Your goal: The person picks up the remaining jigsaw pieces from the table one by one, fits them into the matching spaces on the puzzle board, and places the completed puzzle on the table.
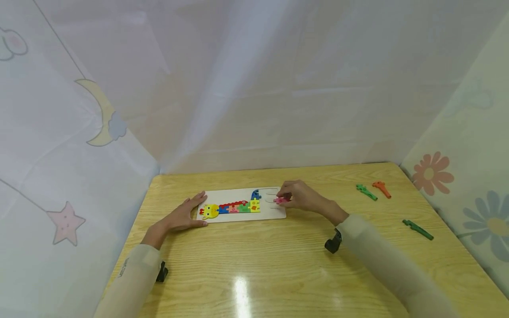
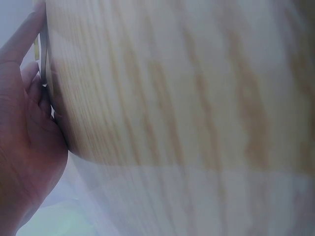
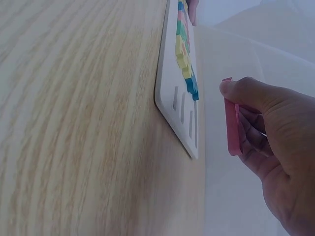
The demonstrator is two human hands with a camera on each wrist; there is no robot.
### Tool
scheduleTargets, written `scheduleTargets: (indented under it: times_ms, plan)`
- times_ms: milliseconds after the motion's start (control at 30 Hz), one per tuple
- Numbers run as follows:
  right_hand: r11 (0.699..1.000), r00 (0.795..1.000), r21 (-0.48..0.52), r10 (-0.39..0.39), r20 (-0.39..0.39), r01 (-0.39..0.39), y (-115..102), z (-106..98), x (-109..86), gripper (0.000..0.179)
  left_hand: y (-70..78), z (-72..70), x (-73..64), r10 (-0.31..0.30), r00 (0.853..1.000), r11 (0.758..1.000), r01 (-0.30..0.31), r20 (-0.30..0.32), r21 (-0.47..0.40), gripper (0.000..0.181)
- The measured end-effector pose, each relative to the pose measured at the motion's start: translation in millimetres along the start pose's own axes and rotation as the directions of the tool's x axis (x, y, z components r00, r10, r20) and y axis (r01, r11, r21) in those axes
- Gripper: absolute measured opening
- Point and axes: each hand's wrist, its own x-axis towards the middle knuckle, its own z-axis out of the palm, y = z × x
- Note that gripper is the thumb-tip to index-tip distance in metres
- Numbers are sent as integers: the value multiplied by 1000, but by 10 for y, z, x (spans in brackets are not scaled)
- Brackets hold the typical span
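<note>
A white puzzle board lies on the table, with a giraffe's yellow head, patterned neck and part of a body fitted in it. At the board's left end rests my left hand, thumb and forefinger spread to its near and far edges. My right hand pinches a pink puzzle piece over the board's right end. In the right wrist view the pink piece is held between thumb and fingers, apart from the board. Grooves show in the board's bare end. The left wrist view shows mostly tabletop.
Toward the table's right side lie a light green puzzle piece, an orange piece and a dark green piece. Printed cloth walls stand behind and beside the wooden table.
</note>
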Motion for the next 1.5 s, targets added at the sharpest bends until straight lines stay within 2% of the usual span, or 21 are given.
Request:
scheduleTargets:
  times_ms: [533,800,1167,1500]
  plan:
    - [1000,1000,-10,16,8,-16,-44,175,143,20,-15,4,6,7,1000,1000,-7,-6,1,103]
    - [1000,1000,-29,-8,6,8,-93,235,198,17,-37,7,11,-5,1000,1000,5,-3,7,104]
    - [999,999,40,10,33,-12,-103,330,255,18,-13,9,10,5,1000,1000,-5,0,3,104]
    - [1000,999,4,18,40,-18,-114,381,294,20,1,2,8,11,1000,1000,-11,-2,-4,104]
